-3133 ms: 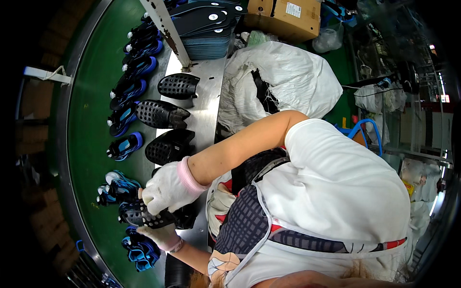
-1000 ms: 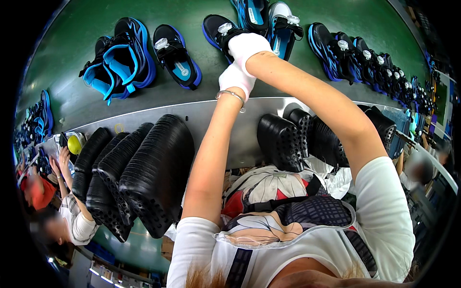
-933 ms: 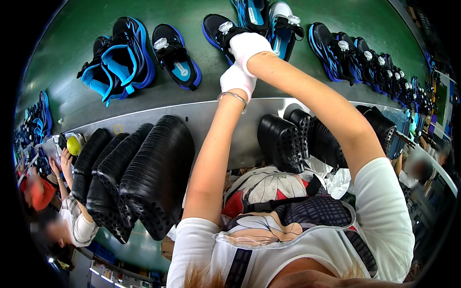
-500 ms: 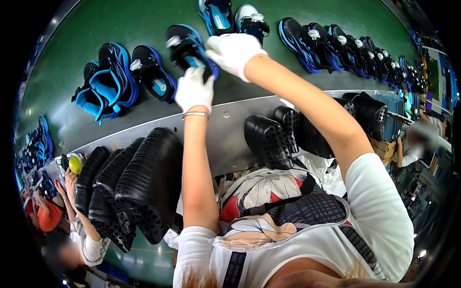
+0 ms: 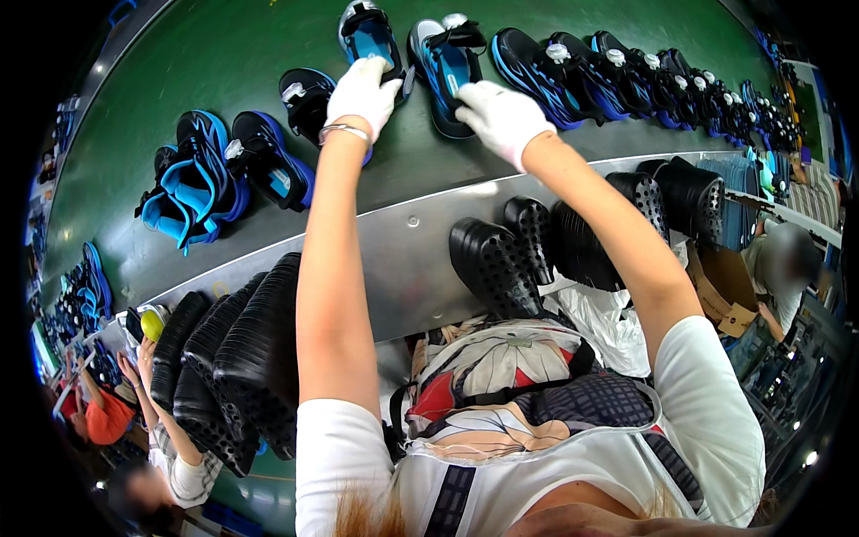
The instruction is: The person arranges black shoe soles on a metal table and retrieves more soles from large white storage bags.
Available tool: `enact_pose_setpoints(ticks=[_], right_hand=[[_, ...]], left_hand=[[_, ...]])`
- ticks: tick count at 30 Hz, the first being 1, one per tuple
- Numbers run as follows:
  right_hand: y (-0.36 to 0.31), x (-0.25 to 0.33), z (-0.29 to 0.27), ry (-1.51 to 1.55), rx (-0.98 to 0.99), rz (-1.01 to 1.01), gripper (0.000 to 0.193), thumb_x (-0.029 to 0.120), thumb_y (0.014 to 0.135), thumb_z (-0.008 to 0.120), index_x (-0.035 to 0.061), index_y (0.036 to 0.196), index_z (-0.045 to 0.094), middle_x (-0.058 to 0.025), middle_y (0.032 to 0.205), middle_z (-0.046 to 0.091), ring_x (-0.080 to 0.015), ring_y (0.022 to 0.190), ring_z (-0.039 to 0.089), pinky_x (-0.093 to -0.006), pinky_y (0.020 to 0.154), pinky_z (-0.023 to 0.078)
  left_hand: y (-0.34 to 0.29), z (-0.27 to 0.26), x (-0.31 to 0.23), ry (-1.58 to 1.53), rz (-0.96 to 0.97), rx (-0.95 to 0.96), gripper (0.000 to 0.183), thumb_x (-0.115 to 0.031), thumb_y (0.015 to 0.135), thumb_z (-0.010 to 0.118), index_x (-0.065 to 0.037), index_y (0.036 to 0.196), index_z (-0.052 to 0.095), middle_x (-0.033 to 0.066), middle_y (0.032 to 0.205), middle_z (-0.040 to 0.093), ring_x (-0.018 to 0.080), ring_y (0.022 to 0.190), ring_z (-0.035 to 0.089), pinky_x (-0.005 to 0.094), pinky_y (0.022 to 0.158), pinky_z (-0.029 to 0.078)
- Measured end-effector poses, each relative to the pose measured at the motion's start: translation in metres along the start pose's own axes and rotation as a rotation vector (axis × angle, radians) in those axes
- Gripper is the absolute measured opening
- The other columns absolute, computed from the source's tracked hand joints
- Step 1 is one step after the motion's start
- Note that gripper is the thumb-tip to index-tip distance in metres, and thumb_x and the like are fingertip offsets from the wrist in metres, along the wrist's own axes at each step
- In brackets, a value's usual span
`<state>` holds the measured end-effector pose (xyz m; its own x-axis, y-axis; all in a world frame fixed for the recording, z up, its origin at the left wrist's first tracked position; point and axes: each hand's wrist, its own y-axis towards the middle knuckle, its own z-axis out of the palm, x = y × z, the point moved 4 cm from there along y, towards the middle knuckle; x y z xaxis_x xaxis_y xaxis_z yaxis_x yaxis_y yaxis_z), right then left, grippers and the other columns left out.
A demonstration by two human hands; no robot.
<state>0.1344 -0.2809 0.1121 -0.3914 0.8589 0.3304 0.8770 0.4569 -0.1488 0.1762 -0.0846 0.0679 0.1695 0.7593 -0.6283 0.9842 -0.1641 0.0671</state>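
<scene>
Two black-and-blue sneakers with turquoise insoles lie at the far middle of the green work surface. My left hand (image 5: 365,97), in a white glove, is closed over the heel of the left sneaker (image 5: 369,34). My gloved right hand (image 5: 506,118) has its fingers closed at the heel edge of the right sneaker (image 5: 438,67); its fingertips are partly hidden. Just left of my left hand lies another sneaker (image 5: 302,103), partly covered by that hand and wrist. Farther left are a single sneaker (image 5: 273,161) and a pair of sneakers (image 5: 201,192) with bright blue linings.
Stacks of black perforated shoe-shaped forms (image 5: 255,349) stand at the near left, more such forms (image 5: 497,259) at the near right. A row of sneakers (image 5: 537,76) runs off to the right. Co-workers are at both sides; a cardboard box (image 5: 723,286) stands at the right.
The sneaker under my left hand is let go and lies farther left. My left hand has moved up to the middle sneakers, my right hand rightward and down. Those two sneakers are nearer and apart.
</scene>
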Motion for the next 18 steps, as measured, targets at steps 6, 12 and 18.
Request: enact_pose_setpoints(ticks=[6, 12, 18], right_hand=[[-0.007, -0.018, -0.009, -0.092, 0.118, -0.036, 0.024, 0.025, 0.088, 0.056, 0.007, 0.103, 0.06, -0.0167, 0.101, 0.063, -0.035, 0.095, 0.061, -0.0427, 0.082, 0.049], [-0.07, -0.024, -0.018, -0.042, 0.016, -0.043, 0.034, 0.028, 0.086, 0.06, 0.0082, 0.113, 0.057, -0.0142, 0.111, 0.061, -0.0326, 0.102, 0.06, -0.0405, 0.087, 0.049], [-0.186, -0.067, -0.128, 0.062, -0.076, 0.2, 0.026, 0.029, 0.088, 0.055, 0.0103, 0.106, 0.062, -0.0114, 0.099, 0.063, -0.0303, 0.096, 0.061, -0.0401, 0.083, 0.05]], left_hand=[[-0.024, 0.008, -0.056, -0.114, 0.003, 0.259, 0.038, -0.031, 0.084, 0.066, 0.001, 0.105, 0.064, 0.0198, 0.101, 0.066, 0.031, 0.096, 0.064, 0.0356, 0.086, 0.048], [-0.074, 0.076, -0.058, -0.023, 0.122, 0.067, 0.036, -0.022, 0.087, 0.061, 0.0, 0.115, 0.057, 0.0229, 0.109, 0.059, 0.0399, 0.102, 0.056, 0.0424, 0.09, 0.045], [-0.093, 0.033, -0.084, 0.038, -0.017, 0.061, 0.041, -0.023, 0.088, 0.062, -0.008, 0.125, 0.055, 0.0184, 0.124, 0.053, 0.0326, 0.105, 0.058, 0.0373, 0.09, 0.047]])
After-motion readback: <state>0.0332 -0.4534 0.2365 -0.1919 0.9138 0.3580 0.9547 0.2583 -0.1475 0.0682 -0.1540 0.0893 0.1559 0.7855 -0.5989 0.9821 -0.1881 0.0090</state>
